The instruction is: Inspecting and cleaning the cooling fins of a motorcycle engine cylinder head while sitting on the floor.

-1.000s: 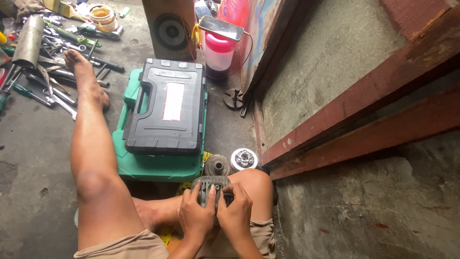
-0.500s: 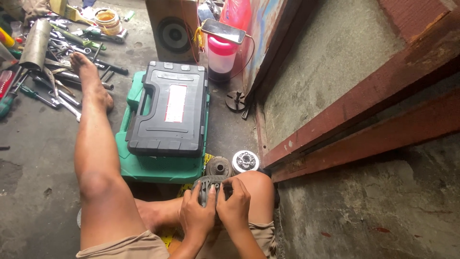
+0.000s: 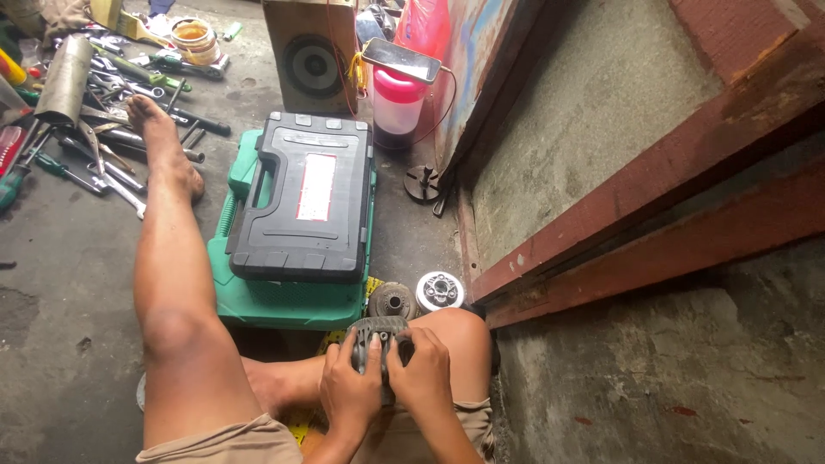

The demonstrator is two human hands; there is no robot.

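Hands side by side at the lap, left hand (image 3: 348,391) and right hand (image 3: 423,378) both clasping a dark round ribbed part (image 3: 376,337), thumbs pressed on top.

Black tool case (image 3: 305,202) lying flat on a larger green case (image 3: 284,296), centre of the concrete floor (image 3: 60,283); two round metal parts, one dark (image 3: 392,301) and one pale (image 3: 440,290), just beside the green case's near right corner; scattered hand tools (image 3: 94,129) at far left; wooden speaker box (image 3: 311,56) at far centre; pink-and-white lantern (image 3: 398,103) to its right, a phone (image 3: 401,60) resting on top; rust-red beams (image 3: 653,198) against the grey wall at right.
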